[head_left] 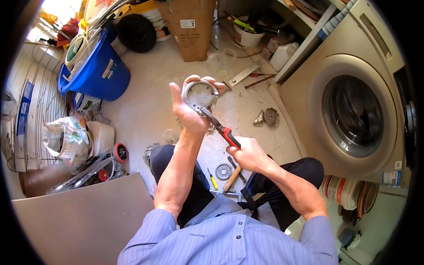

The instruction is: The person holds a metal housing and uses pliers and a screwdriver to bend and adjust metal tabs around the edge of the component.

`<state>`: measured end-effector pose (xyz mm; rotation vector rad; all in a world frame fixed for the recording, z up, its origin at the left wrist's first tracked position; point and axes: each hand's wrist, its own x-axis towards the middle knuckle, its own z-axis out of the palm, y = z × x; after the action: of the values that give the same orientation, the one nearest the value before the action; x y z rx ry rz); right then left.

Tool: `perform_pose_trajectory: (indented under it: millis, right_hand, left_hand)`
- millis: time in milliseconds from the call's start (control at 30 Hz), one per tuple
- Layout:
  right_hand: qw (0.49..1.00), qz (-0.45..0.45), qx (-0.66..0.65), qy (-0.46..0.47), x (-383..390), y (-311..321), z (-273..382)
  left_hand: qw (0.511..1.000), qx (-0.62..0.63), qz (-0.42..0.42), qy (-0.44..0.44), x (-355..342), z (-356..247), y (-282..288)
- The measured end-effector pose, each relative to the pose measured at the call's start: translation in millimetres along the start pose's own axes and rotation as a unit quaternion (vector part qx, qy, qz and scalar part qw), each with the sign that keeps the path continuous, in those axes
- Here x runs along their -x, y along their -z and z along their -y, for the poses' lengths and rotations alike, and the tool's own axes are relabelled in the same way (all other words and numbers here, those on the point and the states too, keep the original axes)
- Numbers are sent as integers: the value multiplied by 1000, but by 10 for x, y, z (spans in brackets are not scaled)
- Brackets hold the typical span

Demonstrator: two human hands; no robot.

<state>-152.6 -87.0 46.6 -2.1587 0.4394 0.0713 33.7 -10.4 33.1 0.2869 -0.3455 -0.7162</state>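
Note:
My left hand [191, 118] is raised over the floor and wrapped round a ring-shaped grey metal part [186, 94] with small holes along its rim. In my right hand [251, 155] are pliers [229, 135] with red and black handles. The jaws of the pliers meet the lower rim of the metal part; whether they grip it I cannot tell. Between my legs lie a round metal disc [224, 171], a hammer [232, 178] with a wooden handle, and a slim yellow-handled tool [213, 182].
To the right stands a front-loading washing machine [304, 101]. Two broken-looking metal pieces, one of them round [271, 117], lie on the tiles before it. A blue bucket [99, 73] is at the left, a cardboard box [190, 37] at the back. A folding trolley [95, 170] rests near my left knee.

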Motion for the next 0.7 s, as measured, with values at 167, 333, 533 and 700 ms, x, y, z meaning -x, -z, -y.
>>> perform_pose_trajectory:
  millis: [167, 333, 533, 700]
  right_hand:
    - [949, -147, -269, 71, 175, 235, 358]
    - [997, 7, -73, -27, -25, 115, 119]
    - [979, -48, -195, -38, 3, 87, 142]
    - [980, -131, -125, 76, 77, 315, 407]
  left_hand:
    - [1000, 2, -9, 7, -28, 19, 33]
    - [1000, 28, -9, -9, -4, -21, 87]
    - [999, -34, -2, -10, -31, 62, -25]
    - [1000, -14, -6, -14, -103, 22, 34]
